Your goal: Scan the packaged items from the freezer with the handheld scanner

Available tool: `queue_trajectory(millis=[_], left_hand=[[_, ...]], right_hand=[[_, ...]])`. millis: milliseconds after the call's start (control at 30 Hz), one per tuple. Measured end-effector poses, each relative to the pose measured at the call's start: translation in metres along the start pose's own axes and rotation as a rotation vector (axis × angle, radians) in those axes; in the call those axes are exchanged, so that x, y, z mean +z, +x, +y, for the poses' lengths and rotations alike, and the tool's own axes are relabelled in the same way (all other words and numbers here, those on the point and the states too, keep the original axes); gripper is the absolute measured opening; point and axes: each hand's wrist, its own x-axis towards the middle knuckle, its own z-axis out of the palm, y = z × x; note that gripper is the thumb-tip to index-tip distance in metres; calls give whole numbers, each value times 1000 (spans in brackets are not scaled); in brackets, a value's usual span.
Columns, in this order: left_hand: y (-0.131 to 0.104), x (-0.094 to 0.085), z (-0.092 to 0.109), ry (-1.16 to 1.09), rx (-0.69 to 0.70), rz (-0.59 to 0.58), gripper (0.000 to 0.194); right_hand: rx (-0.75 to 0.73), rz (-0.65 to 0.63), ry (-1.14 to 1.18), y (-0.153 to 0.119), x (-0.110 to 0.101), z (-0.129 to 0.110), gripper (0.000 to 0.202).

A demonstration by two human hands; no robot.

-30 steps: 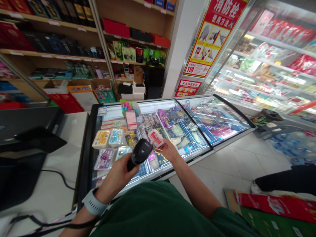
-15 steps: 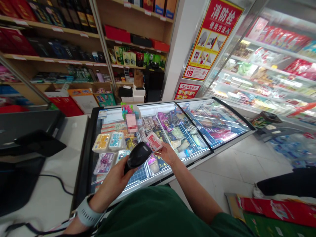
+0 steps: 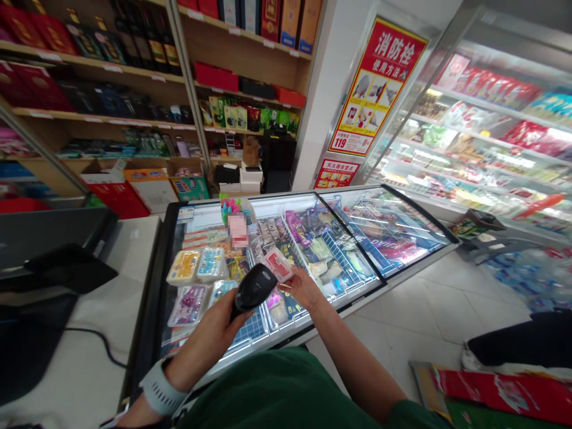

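Note:
My left hand (image 3: 218, 325) is wrapped round the handle of a black handheld barcode scanner (image 3: 255, 287). Its head points right, towards a small flat red-and-white pack (image 3: 277, 264). That pack sits pinched by one edge in the fingers of my right hand (image 3: 305, 288), its printed face turned upward. Scanner and pack are close together over a glass-topped freezer (image 3: 272, 193). Left of the scanner, several clear plastic packs lie on the glass, among them a yellow one (image 3: 184, 266), a blue one (image 3: 211, 263) and a purple one (image 3: 190, 305).
A white counter (image 3: 138, 256) with dark equipment and a cable stands on the left. Colourful curly toys (image 3: 231, 205) lie at the freezer's back edge. Stocked shelves and a lit chiller (image 3: 473, 119) stand behind. At right, a person's dark-clothed leg (image 3: 513, 342) shows beside red packaging (image 3: 500, 393).
My view has tilted slightly up, so the surroundings sit a little lower. Both hands keep their holds, with scanner and pack in nearly the same place.

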Motion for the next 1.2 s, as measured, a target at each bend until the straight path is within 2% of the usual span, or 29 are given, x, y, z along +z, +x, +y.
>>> queue_trajectory(millis=[367, 567, 733, 900, 1033, 1200], left_hand=[[-2, -7, 2, 5, -20, -7, 37], [-16, -11, 4, 29, -18, 25, 31], [-26, -18, -14, -42, -56, 29, 40], [-37, -28, -35, -101, -138, 89, 50], [-48, -32, -36, -146, -180, 154, 50], [-57, -29, -31, -216, -267, 225, 53]], right_hand=[[20, -10, -24, -3, 5, 2, 31], [2, 66, -63, 9, -12, 6, 34], [-89, 222, -351, 39, -35, -3, 46], [-220, 406, -629, 78, -54, -18, 32], [-320, 533, -932, 99, -59, -20, 26], [-330, 627, -1288, 113, -59, -12, 30]])
